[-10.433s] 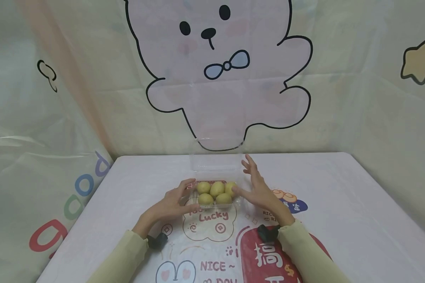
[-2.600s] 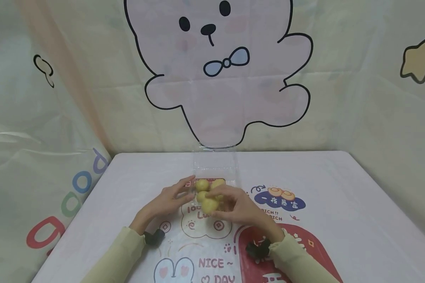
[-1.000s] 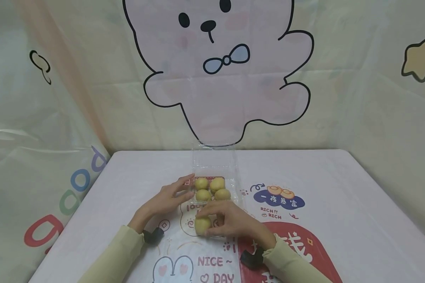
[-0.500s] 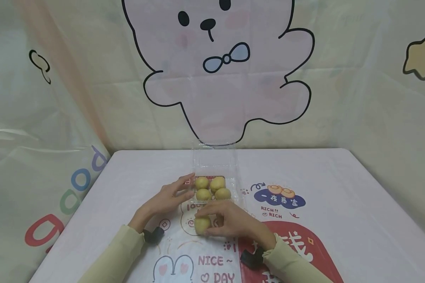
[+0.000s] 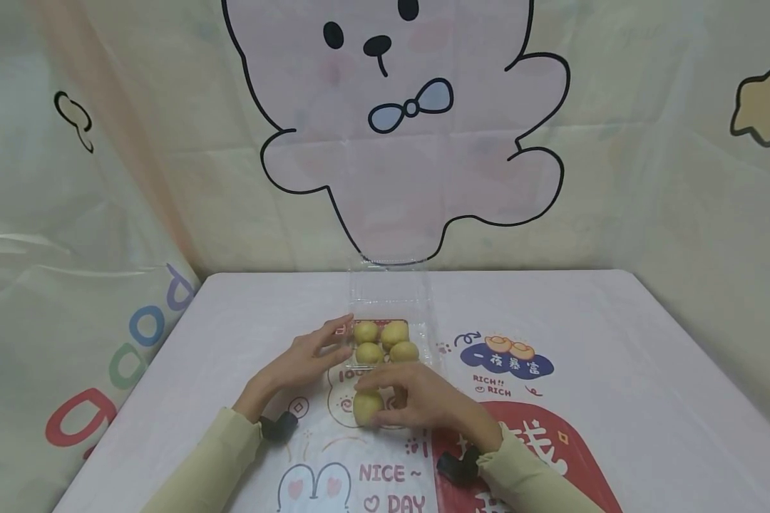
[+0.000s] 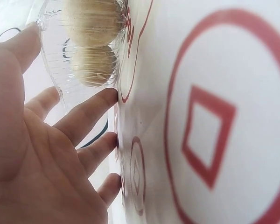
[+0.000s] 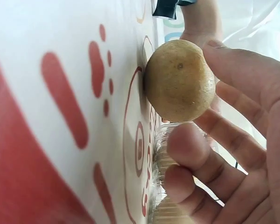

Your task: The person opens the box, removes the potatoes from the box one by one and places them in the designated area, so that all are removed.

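In the head view a clear plastic fruit box point(image 5: 431, 342) stands at mid-table with its lid point(image 5: 388, 288) raised. Several round yellow fruits point(image 5: 394, 333) sit in two rows inside. My left hand point(image 5: 300, 365) rests against the box's left side, fingers spread and fairly straight. A thumb and fingers touch the box wall point(image 6: 53, 51) in the left wrist view. In front of the box my right hand point(image 5: 417, 399) holds one yellow fruit point(image 5: 364, 409) between thumb and fingers. That fruit point(image 7: 177, 81) sits against the tabletop in the right wrist view.
The white table point(image 5: 616, 356) carries printed drawings and lettering, with a red patch point(image 5: 526, 427) at right front. A curtain point(image 5: 167, 178) with a bear drawing hangs behind. Dark wrist cameras point(image 5: 279, 427) sit on both wrists.
Earlier my right hand was beside the box; it took a yellow fruit out and brought it forward onto the table. Over the last second both hands stay nearly still.
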Available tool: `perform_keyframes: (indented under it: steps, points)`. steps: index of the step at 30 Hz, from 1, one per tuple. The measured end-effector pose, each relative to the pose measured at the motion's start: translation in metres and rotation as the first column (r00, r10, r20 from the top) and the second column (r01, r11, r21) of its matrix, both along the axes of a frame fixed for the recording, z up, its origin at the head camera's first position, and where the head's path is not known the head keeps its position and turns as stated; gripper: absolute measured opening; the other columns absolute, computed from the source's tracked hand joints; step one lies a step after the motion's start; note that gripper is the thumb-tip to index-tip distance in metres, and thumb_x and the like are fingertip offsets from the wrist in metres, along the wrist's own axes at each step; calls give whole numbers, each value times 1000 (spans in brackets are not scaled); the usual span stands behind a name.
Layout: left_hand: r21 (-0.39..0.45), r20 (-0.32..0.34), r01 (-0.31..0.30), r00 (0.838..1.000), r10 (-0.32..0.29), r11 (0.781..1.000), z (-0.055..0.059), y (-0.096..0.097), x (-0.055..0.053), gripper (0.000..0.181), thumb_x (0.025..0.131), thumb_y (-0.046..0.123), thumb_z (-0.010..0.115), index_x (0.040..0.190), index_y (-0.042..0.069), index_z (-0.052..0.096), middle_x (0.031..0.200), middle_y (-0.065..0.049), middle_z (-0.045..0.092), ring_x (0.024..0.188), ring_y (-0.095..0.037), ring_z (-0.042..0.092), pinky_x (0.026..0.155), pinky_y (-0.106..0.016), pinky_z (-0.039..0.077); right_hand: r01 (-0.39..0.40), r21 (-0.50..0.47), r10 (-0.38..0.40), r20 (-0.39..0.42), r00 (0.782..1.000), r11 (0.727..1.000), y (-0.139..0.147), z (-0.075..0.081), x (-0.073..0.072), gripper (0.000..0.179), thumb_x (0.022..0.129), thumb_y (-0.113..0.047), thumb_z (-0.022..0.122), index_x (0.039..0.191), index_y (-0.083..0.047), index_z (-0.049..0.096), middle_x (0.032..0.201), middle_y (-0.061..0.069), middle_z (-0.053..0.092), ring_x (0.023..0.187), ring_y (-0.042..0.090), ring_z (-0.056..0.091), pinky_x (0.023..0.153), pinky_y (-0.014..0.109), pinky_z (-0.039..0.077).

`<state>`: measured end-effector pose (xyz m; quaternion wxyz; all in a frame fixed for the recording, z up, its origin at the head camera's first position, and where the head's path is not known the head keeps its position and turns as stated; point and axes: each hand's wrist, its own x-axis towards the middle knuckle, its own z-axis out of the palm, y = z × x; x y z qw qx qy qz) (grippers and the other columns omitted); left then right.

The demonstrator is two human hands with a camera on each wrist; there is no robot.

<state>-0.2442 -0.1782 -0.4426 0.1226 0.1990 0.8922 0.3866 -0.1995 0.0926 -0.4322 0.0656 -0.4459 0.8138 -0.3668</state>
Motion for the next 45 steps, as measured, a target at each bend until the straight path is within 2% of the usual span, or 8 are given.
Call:
perform_keyframes:
  steps: [4, 9, 12, 18, 26, 31, 38, 45]
  points:
    - [2, 7, -8, 1000, 8, 1000, -1, 0, 1, 71, 100, 58, 54, 161, 40, 23, 162, -3, 43, 149, -34, 42, 117, -71, 29, 2, -33, -2, 10, 1000, 999, 1, 2, 0, 47, 86, -28, 84, 130, -19, 71, 133, -6, 70, 107, 11, 68, 85, 24, 59]
    - [-8, 4, -16, 1000, 16, 1000, 2, 0, 3, 71, 100, 58, 54, 161, 39, 23, 161, -5, 44, 149, -37, 41, 117, -71, 29, 8, -88, -6, 22, 1000, 996, 1, 5, -2, 47, 86, -29, 83, 130, -19, 71, 117, -6, 74, 69, 13, 58, 59, 17, 51]
    - [-7, 0, -14, 1000, 14, 1000, 4, 0, 4, 72, 100, 57, 54, 162, 36, 24, 161, -5, 45, 149, -37, 41, 117, -72, 29, 15, -100, -14, 17, 1000, 995, 2, 6, -5, 46, 87, -30, 82, 130, -20, 70, 111, -4, 73, 63, 6, 50, 54, 17, 47]
    - [-11, -9, -12, 1000, 12, 1000, 2, -1, 4, 72, 101, 56, 54, 162, 34, 24, 159, -6, 47, 149, -38, 41, 117, -72, 29, 55, -109, -54, 16, 998, 992, 6, 9, -6, 42, 89, -31, 80, 129, -27, 70, 114, -2, 73, 63, 5, 50, 55, 19, 48]
    - [-24, -10, -16, 1000, 16, 1000, 4, 1, 4, 72, 100, 58, 54, 162, 35, 24, 158, -7, 48, 148, -40, 41, 117, -72, 29, 85, -146, -89, -20, 996, 986, 12, 14, -7, 45, 87, -25, 82, 130, -19, 69, 128, -10, 71, 92, 21, 67, 79, 28, 58]
    - [-19, -10, -11, 1000, 11, 1000, 4, 1, 4, 72, 101, 57, 54, 162, 36, 24, 158, -5, 48, 148, -39, 42, 117, -72, 29, 75, -176, -77, -7, 997, 982, 14, 15, -10, 43, 89, -23, 81, 129, -17, 70, 129, -5, 72, 115, 18, 68, 99, 36, 58]
    - [-24, -12, -14, 1000, 13, 1000, 5, 2, 3, 72, 100, 57, 54, 162, 35, 25, 158, -6, 48, 148, -39, 42, 117, -72, 29, 82, -241, -99, -56, 994, 967, 17, 14, -13, 39, 87, -15, 82, 125, -10, 71, 117, 6, 75, 67, 16, 55, 57, 22, 51]
    - [-21, -7, -18, 1000, 18, 1000, 5, 2, 4, 72, 100, 57, 55, 162, 35, 25, 158, -7, 48, 148, -39, 42, 117, -71, 30, 173, -246, -206, -115, 972, 954, 23, 13, -16, 36, 85, -13, 83, 120, -12, 74, 113, 5, 76, 84, 26, 61, 71, 31, 55]
